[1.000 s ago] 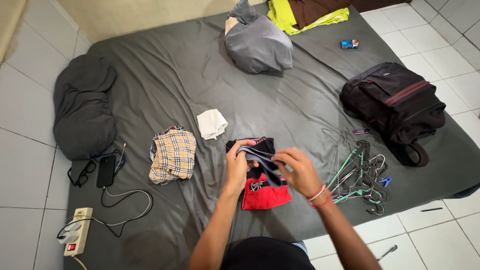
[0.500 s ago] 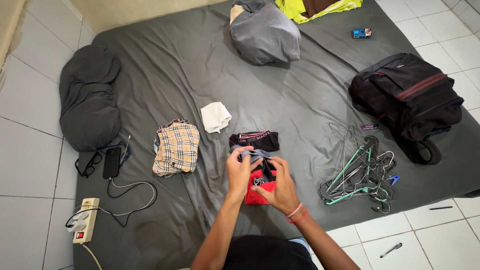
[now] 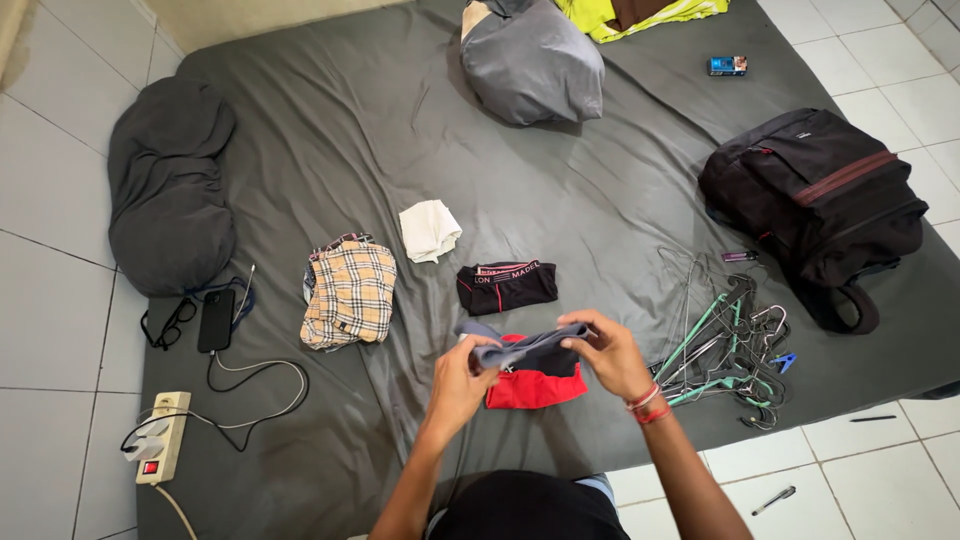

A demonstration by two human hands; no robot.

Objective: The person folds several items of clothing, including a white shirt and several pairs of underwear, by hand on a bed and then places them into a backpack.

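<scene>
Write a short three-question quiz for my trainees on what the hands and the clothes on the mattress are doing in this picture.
1. True or false: both hands grip the same grey garment.
2. Which folded piece lies directly under that garment? A) plaid shorts B) red garment C) white cloth
3. Fill in: the tangle of clothes hangers lies on the person's ____ side.

Key
1. True: left hand and right hand each pinch one end.
2. B: the red garment; the plaid shorts and white cloth lie further left.
3. right
</scene>
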